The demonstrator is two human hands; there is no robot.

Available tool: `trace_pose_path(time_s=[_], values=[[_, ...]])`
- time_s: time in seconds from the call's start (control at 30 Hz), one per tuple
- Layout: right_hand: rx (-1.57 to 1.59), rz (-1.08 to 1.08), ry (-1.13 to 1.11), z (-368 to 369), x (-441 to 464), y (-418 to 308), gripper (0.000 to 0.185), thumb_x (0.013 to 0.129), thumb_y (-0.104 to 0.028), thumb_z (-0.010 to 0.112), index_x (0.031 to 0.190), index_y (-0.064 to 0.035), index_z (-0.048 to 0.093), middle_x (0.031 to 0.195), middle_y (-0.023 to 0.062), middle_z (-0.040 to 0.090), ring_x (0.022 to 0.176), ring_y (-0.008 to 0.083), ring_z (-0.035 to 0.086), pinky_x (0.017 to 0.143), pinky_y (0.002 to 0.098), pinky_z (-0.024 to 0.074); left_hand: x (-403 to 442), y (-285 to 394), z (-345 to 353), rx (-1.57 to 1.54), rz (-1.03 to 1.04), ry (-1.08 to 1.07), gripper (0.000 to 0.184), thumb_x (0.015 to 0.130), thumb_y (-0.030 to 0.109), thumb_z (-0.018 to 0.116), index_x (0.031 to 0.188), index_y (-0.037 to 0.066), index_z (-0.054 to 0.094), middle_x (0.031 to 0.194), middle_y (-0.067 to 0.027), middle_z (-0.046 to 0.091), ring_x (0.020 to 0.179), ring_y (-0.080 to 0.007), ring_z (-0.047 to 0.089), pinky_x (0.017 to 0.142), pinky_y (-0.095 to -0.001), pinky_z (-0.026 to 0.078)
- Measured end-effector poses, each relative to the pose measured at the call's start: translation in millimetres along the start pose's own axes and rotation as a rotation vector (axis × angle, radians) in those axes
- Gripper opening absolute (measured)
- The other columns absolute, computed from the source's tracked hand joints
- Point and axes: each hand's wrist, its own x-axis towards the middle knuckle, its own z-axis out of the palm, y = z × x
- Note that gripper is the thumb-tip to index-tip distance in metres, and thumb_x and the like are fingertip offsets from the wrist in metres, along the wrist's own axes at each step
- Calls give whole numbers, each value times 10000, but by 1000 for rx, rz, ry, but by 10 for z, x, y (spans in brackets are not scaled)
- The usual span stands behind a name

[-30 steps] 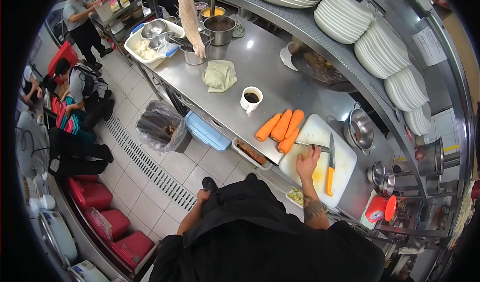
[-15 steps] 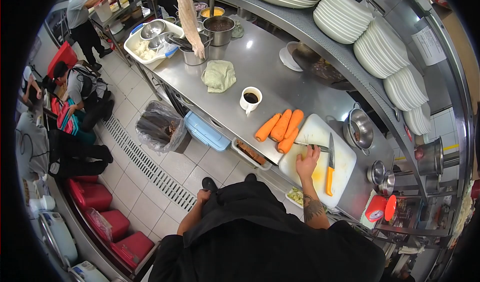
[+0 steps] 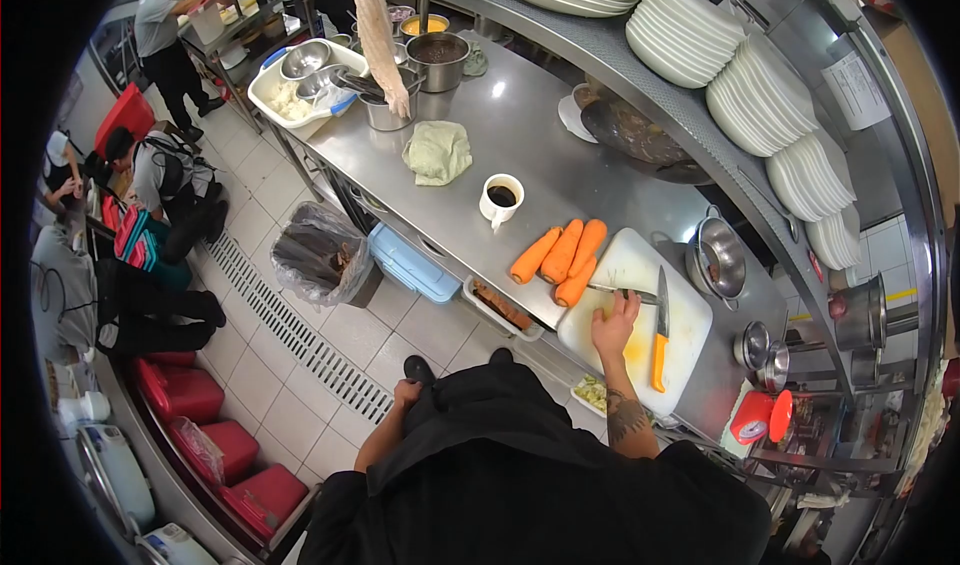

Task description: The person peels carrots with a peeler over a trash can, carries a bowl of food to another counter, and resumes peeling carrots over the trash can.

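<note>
My right hand [image 3: 614, 323] rests on the white cutting board [image 3: 690, 340], its fingers slightly apart near a metal tool [image 3: 608, 288] that lies across the board's left part; whether the fingertips press on it is unclear. A knife with a yellow handle [image 3: 660, 363] lies on the board to the right of the hand. Several orange carrots [image 3: 563, 253] lie on the steel counter beside the board's left edge. My left hand [image 3: 407, 393] hangs low by the black apron, its fingers curled and partly hidden. Left of the carrots stands a white cup [image 3: 502, 198] of dark liquid.
A green cloth [image 3: 438, 153], pots [image 3: 439, 60] and a white tub [image 3: 300, 83] are farther back. A colander [image 3: 718, 257] stands right of the board. Plate stacks [image 3: 765, 98] line the overhead shelf. Below left is a lined bin [image 3: 320, 255]; several people work beyond.
Both my hands have stayed in place. The dark wok beyond the counter has shifted about, and people at the left have moved slightly.
</note>
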Motion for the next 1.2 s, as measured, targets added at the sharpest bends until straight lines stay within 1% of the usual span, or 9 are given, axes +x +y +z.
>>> trace_pose_path(time_s=[0.3, 0.43, 0.53, 0.7, 0.8, 1.13, 1.2], values=[[0, -1, 3, 13, -2, 10, 513, 789, -150, 635, 1269, -12, 517, 1434, 229, 353, 1378, 422, 256, 1111, 496, 299, 3, -35, 22, -15, -25, 27, 368, 791, 317, 660, 1012, 28, 720, 969, -207, 701, 966, -332, 676, 868, -383, 521], [-2, 7, -3, 9, -1, 5, 512, 789, -151, 636, 1269, -14, 517, 1432, 226, 355, 1379, 421, 256, 1105, 496, 307, 0, -35, 6, -14, 2, 26, 366, 795, 318, 661, 1013, 29, 720, 971, -207, 701, 965, -332, 676, 869, -382, 521], [2, 4, 0, -9, -1, -3, 514, 790, -152, 637, 1271, -17, 517, 1432, 224, 356, 1379, 420, 257, 1100, 495, 313, 12, -21, 4, -23, -29, 14, 369, 794, 316, 661, 1015, 27, 719, 979, -210, 699, 976, -332, 673, 876, -381, 519], [3, 17, -3, -10, -2, -13, 516, 790, -151, 639, 1273, -17, 515, 1433, 223, 354, 1378, 419, 260, 1100, 493, 315, 44, -54, 6, 9, 29, 14, 375, 797, 299, 659, 1033, 13, 712, 1008, -214, 695, 1003, -330, 666, 897, -374, 511], [4, 10, -2, -1, 0, -5, 520, 789, -149, 642, 1276, -17, 513, 1435, 222, 351, 1377, 418, 261, 1100, 492, 315, 23, -21, -7, 5, -11, 7, 371, 801, 288, 661, 1041, 9, 709, 1015, -214, 694, 1003, -328, 667, 898, -371, 510], [-3, 5, 13, 8, 1, -1, 507, 785, -146, 641, 1263, -18, 527, 1433, 225, 356, 1375, 420, 264, 1092, 489, 328, -18, 16, -41, -51, -11, 1, 342, 797, 286, 665, 1009, 24, 723, 972, -199, 705, 968, -324, 677, 875, -375, 518], [-2, -1, 17, 10, -1, 0, 506, 784, -146, 639, 1262, -19, 528, 1430, 227, 359, 1372, 422, 269, 1090, 490, 331, 20, -19, -20, 13, 37, 22, 348, 788, 291, 661, 1006, 26, 723, 976, -201, 703, 967, -326, 676, 866, -378, 521]])
